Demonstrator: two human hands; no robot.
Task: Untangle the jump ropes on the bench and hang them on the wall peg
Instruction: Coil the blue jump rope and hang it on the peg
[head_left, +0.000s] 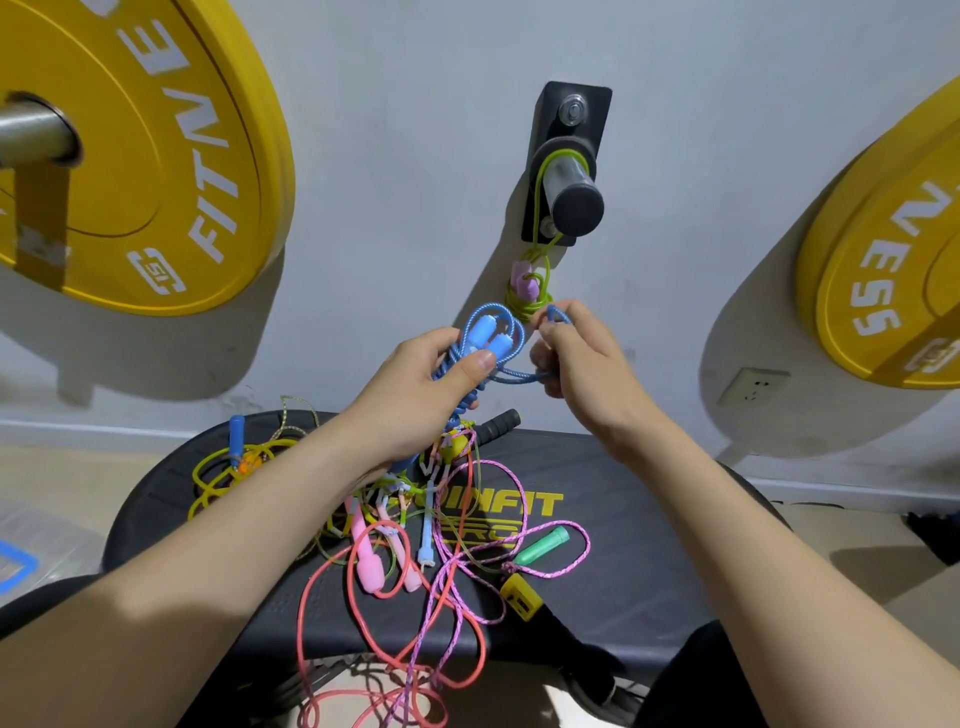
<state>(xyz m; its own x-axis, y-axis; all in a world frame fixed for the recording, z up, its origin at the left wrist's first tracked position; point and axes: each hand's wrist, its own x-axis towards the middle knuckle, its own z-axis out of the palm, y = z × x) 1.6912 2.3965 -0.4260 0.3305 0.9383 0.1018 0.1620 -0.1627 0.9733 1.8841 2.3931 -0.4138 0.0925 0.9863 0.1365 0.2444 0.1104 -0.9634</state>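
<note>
Low in the frame, a tangle of pink, purple and yellow jump ropes (366, 561) sprawls over the bench (649, 525). Mid-frame, the left hand (415, 395) grips the coiled blue rope (484, 330) while the right hand (582, 364) pinches its loop. Above them, a green rope (527, 304) hangs from the wall peg (569, 182).

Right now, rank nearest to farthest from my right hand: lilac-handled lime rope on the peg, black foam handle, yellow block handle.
1. Lilac-handled lime rope, just above the right hand.
2. Black foam handle, below, at the bench back.
3. Yellow block handle, bench front.
</note>
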